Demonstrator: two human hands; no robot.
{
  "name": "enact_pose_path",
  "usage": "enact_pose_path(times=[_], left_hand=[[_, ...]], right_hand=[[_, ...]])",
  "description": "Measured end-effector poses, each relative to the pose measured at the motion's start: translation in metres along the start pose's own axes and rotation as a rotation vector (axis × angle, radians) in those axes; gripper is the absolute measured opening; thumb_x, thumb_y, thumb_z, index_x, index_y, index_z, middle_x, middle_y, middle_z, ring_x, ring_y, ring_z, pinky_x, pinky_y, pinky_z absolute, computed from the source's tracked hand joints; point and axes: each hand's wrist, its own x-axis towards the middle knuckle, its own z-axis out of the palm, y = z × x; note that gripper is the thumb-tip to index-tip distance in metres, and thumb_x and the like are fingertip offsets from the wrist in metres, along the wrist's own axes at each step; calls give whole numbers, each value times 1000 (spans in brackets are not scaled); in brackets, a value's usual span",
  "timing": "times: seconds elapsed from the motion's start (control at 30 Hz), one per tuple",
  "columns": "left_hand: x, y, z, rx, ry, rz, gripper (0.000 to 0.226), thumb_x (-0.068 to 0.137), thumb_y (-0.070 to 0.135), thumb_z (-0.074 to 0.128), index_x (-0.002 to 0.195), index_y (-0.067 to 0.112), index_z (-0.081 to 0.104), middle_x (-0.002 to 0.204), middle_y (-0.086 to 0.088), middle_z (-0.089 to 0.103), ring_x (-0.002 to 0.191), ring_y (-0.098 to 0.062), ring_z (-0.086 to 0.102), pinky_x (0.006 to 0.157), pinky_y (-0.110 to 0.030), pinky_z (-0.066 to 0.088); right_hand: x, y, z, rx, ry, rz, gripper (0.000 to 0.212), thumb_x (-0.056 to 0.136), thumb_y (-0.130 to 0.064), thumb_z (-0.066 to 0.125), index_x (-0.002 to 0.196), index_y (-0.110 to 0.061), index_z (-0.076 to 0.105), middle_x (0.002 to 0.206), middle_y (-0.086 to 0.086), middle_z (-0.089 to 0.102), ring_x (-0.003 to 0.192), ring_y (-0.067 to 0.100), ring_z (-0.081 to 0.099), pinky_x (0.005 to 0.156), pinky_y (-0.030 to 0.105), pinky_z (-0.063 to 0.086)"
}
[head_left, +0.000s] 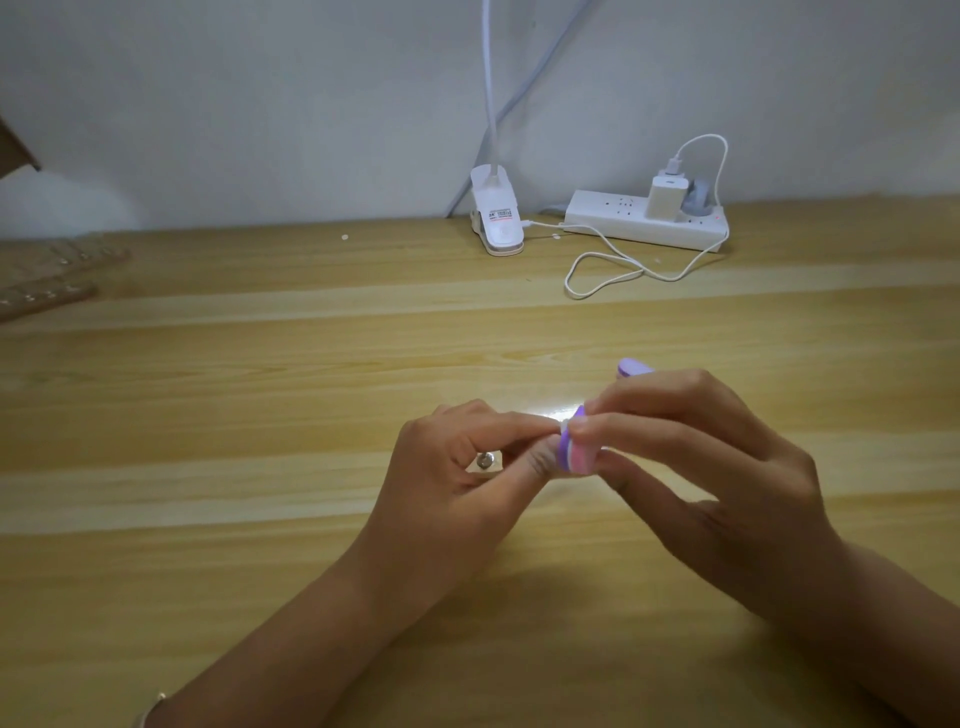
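Your left hand (467, 483) and right hand (722, 467) meet in the middle of the frame, just above the wooden surface (260, 415). The curled fingers (584, 427) of both hands pinch a small purple and pink block (731, 457) between them. A shiny silver bit (485, 461) peeks out of your left hand. A white power strip (613, 221) lies at the upper right.

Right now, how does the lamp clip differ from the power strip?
The lamp clip is short and wedge-shaped; the power strip is long and lies flat. The lamp clip bears a printed label and a stem rising out of view; the power strip carries a plugged-in charger and a red light. Both are white, near the wall.
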Motion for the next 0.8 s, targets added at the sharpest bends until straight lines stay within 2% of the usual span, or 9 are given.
enact_pose_path(times=[0.1,0.23,0.4,0.5,0.6,0.67,0.77,0.8], left_hand=[[-1,-2,0,13,-4,-5,21,85,37,63,87,24,79,73,5,73,71,-18,66,76,-50,49],[-1,0,1,8,-8,19,18,85,39,64,91,29,77,74,10,73,68,-12,63,72,-39,48],[-2,-1,1,-17,-11,11,19,87,30,65,84,19,79,78,11,75,74,-14,69,72,-39,51],[-1,0,2,-34,-20,20,16,87,31,65,89,22,79,79,10,75,74,-15,69,72,-41,51],[0,-1,2,-98,-34,-14,12,89,22,69,91,15,79,81,7,76,78,-15,72,72,-41,56],[0,-1,1,-139,-46,-34,14,90,16,65,90,11,78,81,5,76,79,-13,73,74,-38,58],[0,0,0,-135,-63,-2,11,89,16,67,92,13,78,82,6,76,78,-9,71,71,-25,54],[0,0,0,-132,-65,-1,11,89,16,67,91,13,78,82,6,76,77,-10,71,70,-25,54]], right_hand=[[2,5,-1,-24,11,48,25,85,2,74,109,-3,72,104,11,69,95,28,69,84,49,54],[0,-1,1,-5,9,-12,28,85,3,75,111,-7,71,105,11,69,95,25,68,84,52,52],[2,8,-3,-44,34,50,23,86,1,74,109,-3,72,103,11,68,94,27,68,82,48,54],[0,0,0,-19,32,-10,24,87,0,75,110,-5,72,104,12,69,92,26,69,83,50,53],[1,2,1,-41,16,-4,23,86,1,76,108,-2,73,102,12,70,89,28,69,82,51,53],[1,4,1,-46,20,28,23,85,2,76,107,-1,74,101,12,69,90,28,68,83,50,53],[-3,-2,2,-46,14,-18,20,89,0,75,108,-7,74,103,11,70,91,26,69,87,55,51],[-3,-2,2,-59,9,-26,20,90,0,74,108,-7,75,103,11,70,92,26,69,87,54,51]])
